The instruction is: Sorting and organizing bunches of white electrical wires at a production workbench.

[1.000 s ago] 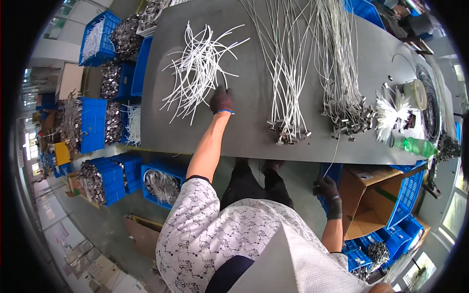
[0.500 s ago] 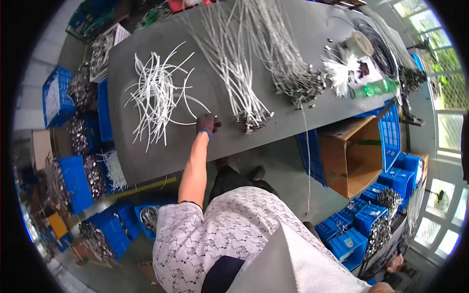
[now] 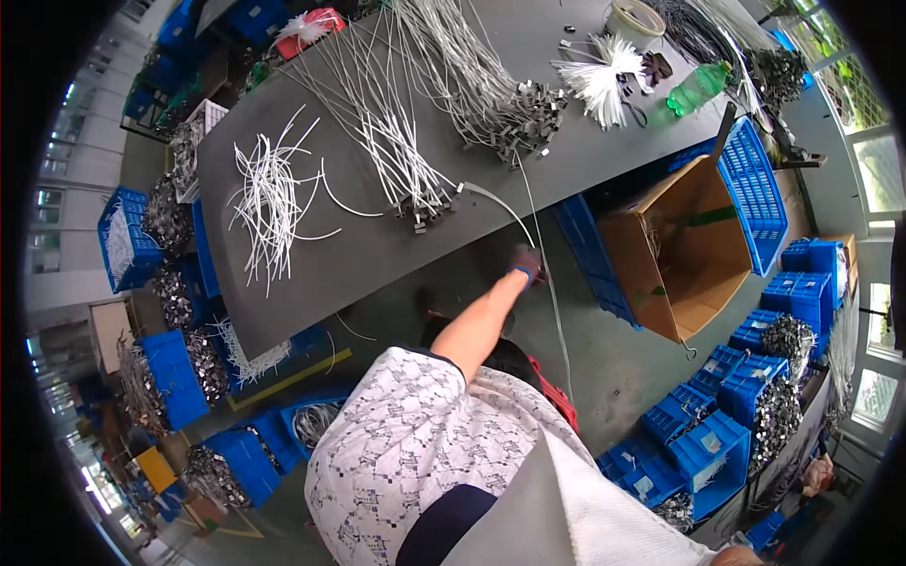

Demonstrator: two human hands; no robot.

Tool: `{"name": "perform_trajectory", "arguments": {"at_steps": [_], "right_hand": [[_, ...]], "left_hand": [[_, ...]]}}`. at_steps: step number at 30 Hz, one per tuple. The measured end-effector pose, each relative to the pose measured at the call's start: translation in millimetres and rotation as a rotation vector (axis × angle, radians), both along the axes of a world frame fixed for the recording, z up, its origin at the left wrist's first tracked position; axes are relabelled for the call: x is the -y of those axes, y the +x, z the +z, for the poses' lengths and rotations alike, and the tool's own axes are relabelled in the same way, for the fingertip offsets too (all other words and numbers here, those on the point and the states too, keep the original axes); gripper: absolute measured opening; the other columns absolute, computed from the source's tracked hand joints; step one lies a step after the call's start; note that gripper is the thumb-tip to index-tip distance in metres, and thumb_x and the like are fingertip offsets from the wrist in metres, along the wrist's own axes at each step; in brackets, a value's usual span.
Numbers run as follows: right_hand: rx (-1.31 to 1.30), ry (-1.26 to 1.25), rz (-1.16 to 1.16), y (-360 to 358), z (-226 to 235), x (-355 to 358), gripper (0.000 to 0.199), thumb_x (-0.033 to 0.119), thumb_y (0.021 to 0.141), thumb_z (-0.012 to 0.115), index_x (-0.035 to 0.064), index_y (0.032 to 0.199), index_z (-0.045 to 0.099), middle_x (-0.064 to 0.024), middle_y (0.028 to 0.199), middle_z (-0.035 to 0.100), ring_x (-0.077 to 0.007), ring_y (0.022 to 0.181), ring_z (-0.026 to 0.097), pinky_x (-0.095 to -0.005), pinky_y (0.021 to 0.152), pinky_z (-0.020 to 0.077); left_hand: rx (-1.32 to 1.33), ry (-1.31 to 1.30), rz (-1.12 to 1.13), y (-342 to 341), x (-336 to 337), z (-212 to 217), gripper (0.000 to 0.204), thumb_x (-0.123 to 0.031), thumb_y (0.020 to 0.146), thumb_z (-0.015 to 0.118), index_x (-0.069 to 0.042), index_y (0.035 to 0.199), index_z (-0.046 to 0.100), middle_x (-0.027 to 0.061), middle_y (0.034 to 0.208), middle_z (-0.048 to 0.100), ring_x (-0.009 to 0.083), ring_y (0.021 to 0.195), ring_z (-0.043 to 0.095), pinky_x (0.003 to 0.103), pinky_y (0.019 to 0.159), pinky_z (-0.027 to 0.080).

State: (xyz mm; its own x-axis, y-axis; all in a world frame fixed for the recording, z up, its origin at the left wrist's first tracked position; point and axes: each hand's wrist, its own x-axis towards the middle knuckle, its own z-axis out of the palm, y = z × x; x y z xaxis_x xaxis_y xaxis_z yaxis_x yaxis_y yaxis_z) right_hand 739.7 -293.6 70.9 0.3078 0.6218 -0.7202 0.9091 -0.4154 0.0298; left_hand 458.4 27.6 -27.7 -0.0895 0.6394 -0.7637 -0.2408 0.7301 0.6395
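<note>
Grey tabletop [image 3: 344,259] slants across the view; from near its front edge a white tube [image 3: 502,202] arches to the gloved left hand [image 3: 530,264], whose blurred fingers appear closed around its end, bare forearm [image 3: 481,325] angled forward and rightward.

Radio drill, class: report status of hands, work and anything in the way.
Right hand out of view. Left hand, gloved, holding white tube near one end. Long wire hangs off table close by.

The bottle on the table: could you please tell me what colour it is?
The bottle is see-through green; the head view shows it best.
</note>
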Motion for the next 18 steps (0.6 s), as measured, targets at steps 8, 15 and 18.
{"name": "perform_trajectory", "arguments": {"at_steps": [8,15,18], "right_hand": [[-0.102,-0.11,0.096,63,-32,52,0.025,0.023,0.082,0.061,0.0084,0.099,0.072,-0.0209,0.104,0.069,-0.0379,0.1,0.066,-0.0482,0.083,0.053],[-0.156,-0.183,0.194,82,-41,66,0.026,0.024,0.082,0.061,0.0082,0.099,0.072,-0.0211,0.104,0.069,-0.0379,0.101,0.066,-0.048,0.083,0.0532],[-0.155,-0.221,0.241,104,-45,72,0.026,0.024,0.082,0.061,0.0081,0.099,0.072,-0.0212,0.104,0.069,-0.038,0.101,0.066,-0.048,0.083,0.0533]], "left_hand": [[-0.304,0.28,-0.073,53,42,-24,0.008,-0.011,0.085,0.065,-0.003,0.086,0.065,0.0089,0.069,0.066,0.02,0.063,0.069,0.033,0.053,0.057],[-0.085,0.177,0.293,41,56,-51,0.003,-0.004,0.089,0.058,-0.002,0.088,0.057,0.0134,0.074,0.066,0.0256,0.061,0.069,0.038,0.051,0.058],[0.028,0.332,0.373,47,35,32,0.005,-0.006,0.091,0.057,-0.001,0.091,0.056,0.0132,0.076,0.066,0.026,0.061,0.069,0.038,0.051,0.058]]}}
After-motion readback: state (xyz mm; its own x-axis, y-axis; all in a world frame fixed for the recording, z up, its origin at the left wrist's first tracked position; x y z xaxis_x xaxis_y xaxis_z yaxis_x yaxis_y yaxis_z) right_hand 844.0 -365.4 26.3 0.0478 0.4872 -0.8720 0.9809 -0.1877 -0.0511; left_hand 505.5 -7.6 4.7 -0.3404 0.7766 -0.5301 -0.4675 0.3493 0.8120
